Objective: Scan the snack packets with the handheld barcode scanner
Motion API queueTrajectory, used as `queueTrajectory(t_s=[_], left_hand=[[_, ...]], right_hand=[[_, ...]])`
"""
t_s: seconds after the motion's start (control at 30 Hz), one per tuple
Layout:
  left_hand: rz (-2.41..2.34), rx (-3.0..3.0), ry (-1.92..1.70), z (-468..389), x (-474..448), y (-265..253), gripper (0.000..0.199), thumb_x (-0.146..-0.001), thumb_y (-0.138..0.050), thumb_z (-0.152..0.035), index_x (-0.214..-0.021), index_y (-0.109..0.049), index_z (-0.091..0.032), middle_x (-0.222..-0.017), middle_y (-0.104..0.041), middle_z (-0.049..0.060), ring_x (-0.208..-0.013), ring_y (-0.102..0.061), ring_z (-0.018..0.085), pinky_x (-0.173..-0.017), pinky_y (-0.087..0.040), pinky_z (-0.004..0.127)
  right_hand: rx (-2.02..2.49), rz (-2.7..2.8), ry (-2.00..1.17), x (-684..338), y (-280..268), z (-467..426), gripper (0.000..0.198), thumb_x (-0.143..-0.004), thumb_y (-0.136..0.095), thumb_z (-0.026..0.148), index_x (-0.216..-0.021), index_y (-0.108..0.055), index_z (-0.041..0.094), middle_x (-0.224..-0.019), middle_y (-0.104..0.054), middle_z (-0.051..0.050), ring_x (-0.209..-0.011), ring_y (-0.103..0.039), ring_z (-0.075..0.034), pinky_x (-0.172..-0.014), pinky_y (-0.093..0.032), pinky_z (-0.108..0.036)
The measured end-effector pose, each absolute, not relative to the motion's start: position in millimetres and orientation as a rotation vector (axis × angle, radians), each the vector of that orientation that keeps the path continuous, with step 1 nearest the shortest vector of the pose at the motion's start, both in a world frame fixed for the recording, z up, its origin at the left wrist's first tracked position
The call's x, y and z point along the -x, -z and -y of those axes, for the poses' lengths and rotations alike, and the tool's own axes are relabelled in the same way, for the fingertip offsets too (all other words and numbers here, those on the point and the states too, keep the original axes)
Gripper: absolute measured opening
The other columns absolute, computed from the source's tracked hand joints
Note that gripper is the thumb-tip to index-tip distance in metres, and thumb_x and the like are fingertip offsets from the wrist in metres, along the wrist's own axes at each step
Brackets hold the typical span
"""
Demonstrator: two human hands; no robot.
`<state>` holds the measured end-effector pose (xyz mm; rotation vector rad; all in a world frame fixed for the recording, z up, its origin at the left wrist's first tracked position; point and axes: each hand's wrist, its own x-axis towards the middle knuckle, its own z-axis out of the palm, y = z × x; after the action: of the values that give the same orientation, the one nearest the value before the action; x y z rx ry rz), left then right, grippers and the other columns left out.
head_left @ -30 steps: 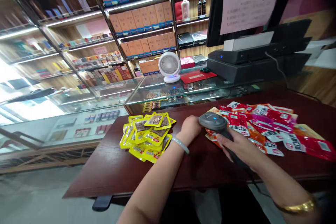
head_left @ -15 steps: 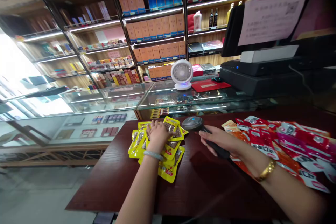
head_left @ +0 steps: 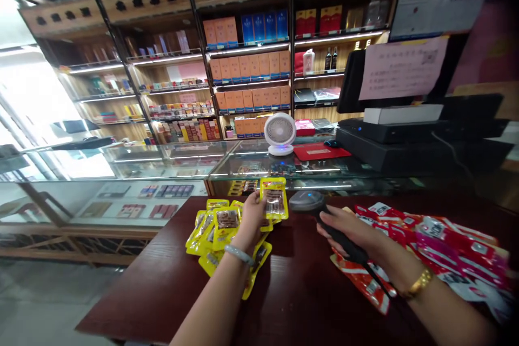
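Note:
In my left hand [head_left: 250,220] is a yellow snack packet [head_left: 274,198] with a clear window showing brown contents, held upright by its left edge above the pile. Beneath and around that wrist lie several more yellow snack packets [head_left: 226,220], spread on the dark wooden table. My right hand [head_left: 347,228] is wrapped round the handle of a black barcode scanner [head_left: 307,201]. The scanner's head, with a small blue light, points left toward the held packet, a short gap apart. A cord runs from the handle's lower end.
Red, orange and pink snack packets [head_left: 441,232] are heaped on the table [head_left: 162,286] at right. Behind is a glass counter [head_left: 243,165] with a white fan [head_left: 280,134] and a red mat [head_left: 320,151]. A monitor [head_left: 352,84] stands at back right; shelves of boxes line the wall.
My left hand has taken one yellow packet from the pile and raised it upright beside the scanner. Other yellow packets have shifted. The camera view has tilted up.

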<state>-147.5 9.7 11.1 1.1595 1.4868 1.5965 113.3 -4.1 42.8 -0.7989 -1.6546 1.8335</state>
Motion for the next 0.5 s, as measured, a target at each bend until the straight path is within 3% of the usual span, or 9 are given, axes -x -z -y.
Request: queueTrajectory(t_s=[0.07,0.2,0.5], left_hand=[[-1.311,-1.009,-1.656,-14,124,-3,0.038,-0.079,-0.063,-0.036,-0.112,-0.059,-0.015,-0.09,-0.073,0.007,-0.075,-0.069,0.016,-0.063,-0.052,0.025],[-1.115,-0.893,-1.727,-22,93,11,0.043,-0.071,-0.07,-0.029,-0.109,-0.06,-0.013,-0.087,-0.073,0.008,-0.078,-0.069,0.017,-0.069,-0.053,0.027],[-1.132,-0.919,-1.713,-26,80,20,0.037,-0.074,-0.064,-0.024,-0.109,-0.061,-0.015,-0.097,-0.073,0.009,-0.08,-0.069,0.018,-0.072,-0.055,0.03]], right_hand=[[0.832,1.75,-1.78,-120,-40,3,0.045,-0.08,-0.063,0.062,-0.089,-0.046,0.021,-0.064,-0.055,0.008,-0.033,-0.043,-0.003,-0.032,-0.033,-0.016],[0.883,1.866,-1.717,-131,-36,-3,0.048,-0.078,-0.064,0.064,-0.086,-0.048,0.019,-0.062,-0.055,0.007,-0.036,-0.046,-0.004,-0.036,-0.034,-0.018],[0.956,1.852,-1.713,-145,-9,-14,0.042,-0.083,-0.06,0.061,-0.09,-0.051,0.02,-0.055,-0.051,0.008,-0.034,-0.044,-0.007,-0.034,-0.035,-0.02]])
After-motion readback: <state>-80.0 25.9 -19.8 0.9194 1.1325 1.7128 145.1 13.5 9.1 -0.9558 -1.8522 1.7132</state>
